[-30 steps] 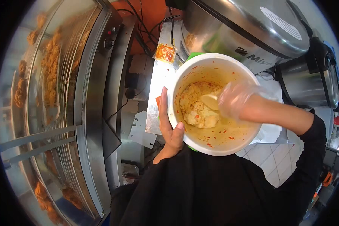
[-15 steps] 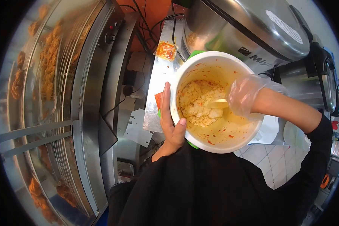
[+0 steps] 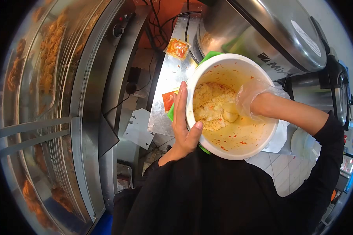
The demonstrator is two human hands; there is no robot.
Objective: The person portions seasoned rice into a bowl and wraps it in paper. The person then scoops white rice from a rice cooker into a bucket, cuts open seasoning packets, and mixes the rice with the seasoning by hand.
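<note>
White tub [image 3: 259,135] looked stiff, holdable by rim [image 3: 231,56] | left grip [image 3: 183,131] braced flat outside | right grip [image 3: 250,100], inside, clasped spoon [image 3: 230,108], soft-looking rice [image 3: 210,109] beside it

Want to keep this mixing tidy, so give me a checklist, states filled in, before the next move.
1. White container steadied: ok, the left hand lies against its outer side, thumb at the rim.
2. Right hand covered: ok, it wears a clear plastic glove.
3. Pale paddle held: ok, it reaches from the right hand to the rice mixture.
4. Colour even: not ok, paler and yellower patches show.
5. Inner wall clean: not ok, red flecks dot it.
6. Base well supported: cannot tell, hidden.
</note>
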